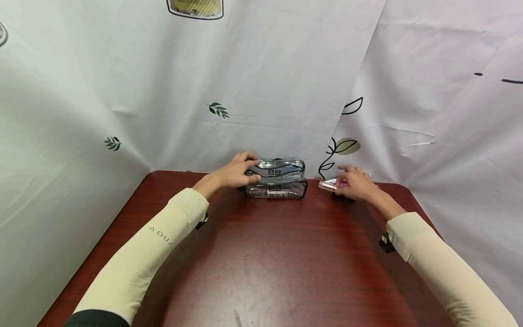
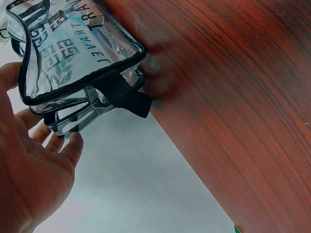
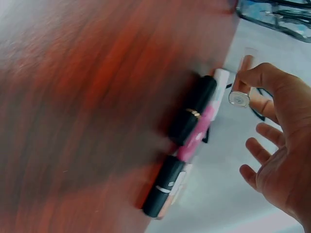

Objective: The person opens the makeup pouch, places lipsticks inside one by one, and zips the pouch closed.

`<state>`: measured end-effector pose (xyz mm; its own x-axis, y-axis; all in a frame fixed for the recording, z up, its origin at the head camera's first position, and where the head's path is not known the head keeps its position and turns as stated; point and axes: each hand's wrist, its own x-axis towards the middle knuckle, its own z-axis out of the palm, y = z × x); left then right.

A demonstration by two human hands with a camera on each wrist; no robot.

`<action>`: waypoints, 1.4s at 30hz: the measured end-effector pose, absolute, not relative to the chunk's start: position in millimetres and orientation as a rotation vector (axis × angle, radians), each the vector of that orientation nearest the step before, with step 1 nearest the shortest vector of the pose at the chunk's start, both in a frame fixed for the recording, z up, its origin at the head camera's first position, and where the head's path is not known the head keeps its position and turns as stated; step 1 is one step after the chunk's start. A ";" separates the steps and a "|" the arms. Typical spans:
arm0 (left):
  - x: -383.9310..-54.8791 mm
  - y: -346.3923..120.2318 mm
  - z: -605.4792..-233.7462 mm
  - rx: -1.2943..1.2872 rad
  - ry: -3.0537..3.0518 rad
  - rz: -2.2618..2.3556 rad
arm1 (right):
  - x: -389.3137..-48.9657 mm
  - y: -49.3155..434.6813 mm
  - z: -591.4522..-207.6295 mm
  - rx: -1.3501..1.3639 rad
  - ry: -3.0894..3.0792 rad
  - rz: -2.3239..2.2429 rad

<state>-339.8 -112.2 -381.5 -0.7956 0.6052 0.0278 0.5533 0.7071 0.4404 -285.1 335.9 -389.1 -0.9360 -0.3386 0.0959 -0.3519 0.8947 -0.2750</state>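
Note:
A clear travel pouch [image 1: 275, 187] with black piping and dark lettering stands at the back of the table. My left hand [image 1: 236, 171] grips its left end; in the left wrist view, thumb and fingers lie around the edge near the black strap tab [image 2: 124, 92]. My right hand [image 3: 282, 121] pinches a small lip gloss tube [image 3: 241, 87] between thumb and index finger, with the other fingers loosely bent. Beneath it lie two black lipstick tubes [image 3: 193, 109], a pink tube [image 3: 197, 133] and a white tube [image 3: 221, 92].
The dark red wooden table [image 1: 261, 254] reaches back to a white hanging cloth [image 1: 265, 91] printed with leaves. The cosmetics lie along the back edge, right of the pouch. A pale tube [image 3: 177, 189] lies partly hidden behind one black tube.

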 end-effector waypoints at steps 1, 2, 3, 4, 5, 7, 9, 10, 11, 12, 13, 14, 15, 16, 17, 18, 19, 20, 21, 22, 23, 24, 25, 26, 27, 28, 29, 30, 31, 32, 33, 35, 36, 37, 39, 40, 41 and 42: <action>-335.9 -111.9 -377.9 0.950 2.787 0.670 | -289.0 337.6 -390.2 0.566 -2.989 0.481; -333.0 -111.4 -375.3 0.945 2.787 0.664 | -296.1 341.7 -396.1 0.577 -2.946 0.495; -331.1 -111.2 -373.7 0.941 2.783 0.666 | -304.4 346.1 -402.8 0.597 -2.897 0.523; -330.0 -111.3 -372.9 0.939 2.783 0.667 | -312.2 350.3 -408.7 0.625 -2.844 0.542; -329.5 -111.5 -372.6 0.936 2.779 0.670 | -316.0 350.5 -408.0 0.660 -2.808 0.565; -330.5 -112.4 -373.3 0.940 2.770 0.687 | -318.1 345.1 -400.9 0.711 -2.761 0.614; -331.3 -112.9 -373.7 0.935 2.773 0.684 | -311.2 331.3 -382.2 0.736 -2.769 0.679; -331.5 -113.1 -373.8 0.933 2.778 0.680 | -304.2 321.0 -368.7 0.736 -2.791 0.687; -331.1 -112.8 -373.0 0.928 2.783 0.674 | -297.0 309.5 -355.4 0.726 -2.817 0.702; -330.2 -112.6 -372.0 0.924 2.790 0.665 | -292.9 301.0 -347.9 0.708 -2.831 0.698; -328.9 -112.3 -371.2 0.918 2.797 0.657 | -291.3 293.9 -342.9 0.707 -2.833 0.699; -322.3 -110.5 -364.3 0.894 2.788 0.658 | -289.5 286.4 -337.9 0.694 -2.845 0.696; -320.9 -110.2 -363.2 0.889 2.792 0.654 | -289.0 279.6 -334.8 0.695 -2.847 0.688; -319.7 -110.1 -362.4 0.890 2.797 0.648 | -288.8 272.8 -332.5 0.700 -2.845 0.688; -318.4 -109.7 -361.3 0.888 2.800 0.641 | -288.5 266.8 -330.5 0.710 -2.846 0.692; -317.6 -109.8 -361.0 0.890 2.801 0.641 | -288.7 261.3 -329.2 0.722 -2.844 0.698; -317.4 -109.6 -361.0 0.893 2.803 0.642 | -289.5 256.1 -328.4 0.738 -2.840 0.702; -317.3 -109.4 -360.9 0.896 2.802 0.644 | -289.4 251.2 -327.3 0.741 -2.844 0.695; -317.7 -109.2 -361.2 0.897 2.802 0.643 | -289.6 246.6 -326.6 0.754 -2.840 0.694; -317.4 -109.0 -361.0 0.898 2.802 0.642 | -289.7 242.4 -325.7 0.763 -2.837 0.687; -317.5 -108.6 -361.4 0.900 2.805 0.639 | -289.6 238.6 -325.0 0.771 -2.833 0.679; -317.4 -108.2 -361.7 0.902 2.806 0.636 | -290.7 235.2 -325.1 0.779 -2.823 0.669; -317.0 -108.0 -361.8 0.904 2.809 0.634 | -291.7 232.4 -325.3 0.788 -2.814 0.660; -316.8 -107.7 -362.2 0.905 2.811 0.634 | -292.2 229.9 -325.5 0.795 -2.805 0.655; -317.3 -107.4 -362.8 0.906 2.811 0.633 | -292.7 227.8 -325.7 0.800 -2.798 0.653; -317.0 -107.2 -363.0 0.907 2.811 0.635 | -293.5 225.8 -326.0 0.802 -2.792 0.651; -316.9 -107.1 -363.2 0.908 2.808 0.640 | -294.2 224.1 -326.6 0.803 -2.789 0.654; -317.0 -107.2 -363.6 0.910 2.804 0.648 | -294.9 222.6 -327.2 0.802 -2.789 0.655; -317.4 -107.5 -364.0 0.914 2.797 0.659 | -295.0 221.4 -327.7 0.798 -2.797 0.660; -318.6 -107.6 -364.9 0.916 2.793 0.666 | -294.9 220.2 -328.3 0.791 -2.807 0.665; -319.4 -107.8 -365.4 0.916 2.787 0.674 | -295.1 219.3 -329.0 0.784 -2.819 0.670; -329.2 -111.3 -375.0 0.947 2.775 0.699 | -294.9 217.6 -330.5 0.773 -2.837 0.674; -329.6 -111.5 -375.1 0.947 2.772 0.702 | -294.7 217.2 -331.4 0.768 -2.845 0.671; -329.6 -111.6 -374.9 0.945 2.769 0.705 | -294.5 216.9 -332.2 0.763 -2.850 0.668; -329.0 -111.5 -374.1 0.940 2.764 0.701 | -294.5 216.7 -333.7 0.759 -2.849 0.663; -328.7 -111.8 -373.8 0.938 2.758 0.706 | -294.4 216.9 -334.4 0.756 -2.849 0.660; -329.2 -112.2 -374.3 0.939 2.755 0.710 | -294.4 217.2 -335.0 0.755 -2.849 0.660; -321.3 -109.4 -365.9 0.909 2.756 0.695 | -294.4 217.8 -335.6 0.753 -2.848 0.660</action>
<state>-321.3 -109.4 -365.9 -0.8034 0.5955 -0.0038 0.5225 0.7080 0.4752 -294.4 217.8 -335.6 -0.8685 -0.4419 0.2245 -0.4956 0.7807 -0.3806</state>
